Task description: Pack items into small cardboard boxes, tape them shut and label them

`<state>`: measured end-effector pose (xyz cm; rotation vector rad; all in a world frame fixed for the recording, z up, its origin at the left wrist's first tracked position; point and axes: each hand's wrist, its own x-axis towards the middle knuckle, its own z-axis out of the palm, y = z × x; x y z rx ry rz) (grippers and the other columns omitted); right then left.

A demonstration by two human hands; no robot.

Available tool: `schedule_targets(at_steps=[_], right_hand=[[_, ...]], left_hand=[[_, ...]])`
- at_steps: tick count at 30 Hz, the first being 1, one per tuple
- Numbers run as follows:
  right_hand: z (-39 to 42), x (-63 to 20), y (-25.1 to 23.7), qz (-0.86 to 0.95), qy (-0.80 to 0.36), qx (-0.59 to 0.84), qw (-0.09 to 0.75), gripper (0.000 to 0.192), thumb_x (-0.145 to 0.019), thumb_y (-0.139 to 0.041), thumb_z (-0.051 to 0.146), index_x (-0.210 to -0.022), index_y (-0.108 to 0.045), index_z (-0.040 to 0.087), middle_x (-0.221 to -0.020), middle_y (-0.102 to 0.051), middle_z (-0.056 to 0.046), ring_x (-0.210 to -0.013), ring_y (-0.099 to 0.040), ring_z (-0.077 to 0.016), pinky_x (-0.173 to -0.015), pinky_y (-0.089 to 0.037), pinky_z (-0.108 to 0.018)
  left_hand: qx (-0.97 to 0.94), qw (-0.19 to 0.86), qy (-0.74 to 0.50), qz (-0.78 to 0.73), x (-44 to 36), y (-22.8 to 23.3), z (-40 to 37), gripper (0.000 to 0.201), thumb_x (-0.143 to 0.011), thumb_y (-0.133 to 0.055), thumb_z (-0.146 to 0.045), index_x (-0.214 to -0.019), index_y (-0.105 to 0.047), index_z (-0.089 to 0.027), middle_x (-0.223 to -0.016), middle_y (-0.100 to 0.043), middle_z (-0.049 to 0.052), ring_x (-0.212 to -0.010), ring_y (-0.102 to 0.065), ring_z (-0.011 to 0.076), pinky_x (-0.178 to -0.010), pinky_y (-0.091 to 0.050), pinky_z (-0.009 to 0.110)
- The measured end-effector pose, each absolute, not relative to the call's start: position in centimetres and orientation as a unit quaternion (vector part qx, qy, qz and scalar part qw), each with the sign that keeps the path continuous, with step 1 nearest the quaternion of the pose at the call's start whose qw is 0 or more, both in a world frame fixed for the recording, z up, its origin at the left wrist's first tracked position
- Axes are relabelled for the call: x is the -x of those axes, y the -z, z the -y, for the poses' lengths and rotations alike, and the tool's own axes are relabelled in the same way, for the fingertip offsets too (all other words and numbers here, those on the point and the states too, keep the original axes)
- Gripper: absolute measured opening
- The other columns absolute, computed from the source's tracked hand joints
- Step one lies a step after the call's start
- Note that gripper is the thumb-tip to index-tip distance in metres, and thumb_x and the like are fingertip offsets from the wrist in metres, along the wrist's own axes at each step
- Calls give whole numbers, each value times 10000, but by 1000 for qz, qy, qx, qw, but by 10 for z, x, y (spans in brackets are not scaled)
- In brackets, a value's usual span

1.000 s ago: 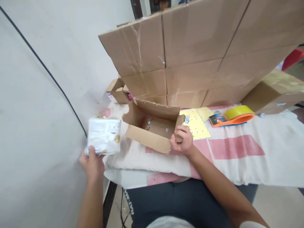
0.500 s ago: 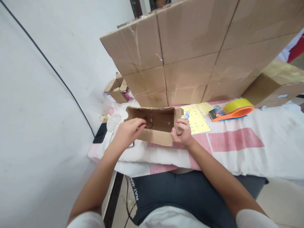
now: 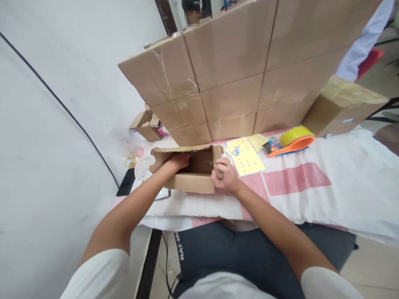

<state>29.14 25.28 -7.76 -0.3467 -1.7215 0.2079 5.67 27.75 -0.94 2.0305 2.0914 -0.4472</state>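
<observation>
Left hand [image 3: 178, 160] reaches inside the small open brown cardboard box [image 3: 190, 182], fingers hidden; right hand [image 3: 225, 177] grips its right wall.

Two hands [image 3: 199, 170], one open box [image 3: 190, 182], one tape dispenser [image 3: 288, 143], one yellow sheet [image 3: 246, 155]

A wall of stacked cartons [image 3: 237, 70] stands beyond the hands. A yellow dotted sheet [image 3: 246, 155] lies just right of the right hand. An orange tape dispenser [image 3: 289, 143] sits farther right.

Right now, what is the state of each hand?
Left hand: reaching inside the open box, grip cannot be told.
Right hand: closed on the box's right flap.
</observation>
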Motion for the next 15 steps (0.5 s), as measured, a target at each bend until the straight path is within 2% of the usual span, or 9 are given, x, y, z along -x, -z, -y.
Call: schedule_targets(at_steps=[4,8,15], right_hand=[[-253,-291,77,751,-80,151,638,415,-831,-611,89,-1189,-505,270,-1061,-598,-77,-892,-644,-226,-690,-595,-394],[-255,-290,77,755,-79,165,630,422,-841,-606,108,-1203,-472,280,-1069,-590,-82,-906,-642,-234,-699,-602,-406],[-256,-289,76,742,-70,165,646,462,-850,-605,117,-1254,-449,280,-1070,-587,-81,-906,-633,-243,-722,-592,-424]], left_hand=[[-653,109,208,-720,-60,8,-283,315,-959,-616,-304,-1163,-756,-107,-1264,-722,206,-1154,-698,308,-1012,-529,381],[-641,107,223,-727,-66,7,-284,378,-906,-645,-288,-1203,-756,-81,-1248,-726,240,-1170,-700,343,-988,-538,353],[-631,96,211,-740,-70,8,-281,398,-923,-662,-284,-1246,-712,-56,-1259,-715,234,-1183,-688,317,-1011,-539,381]])
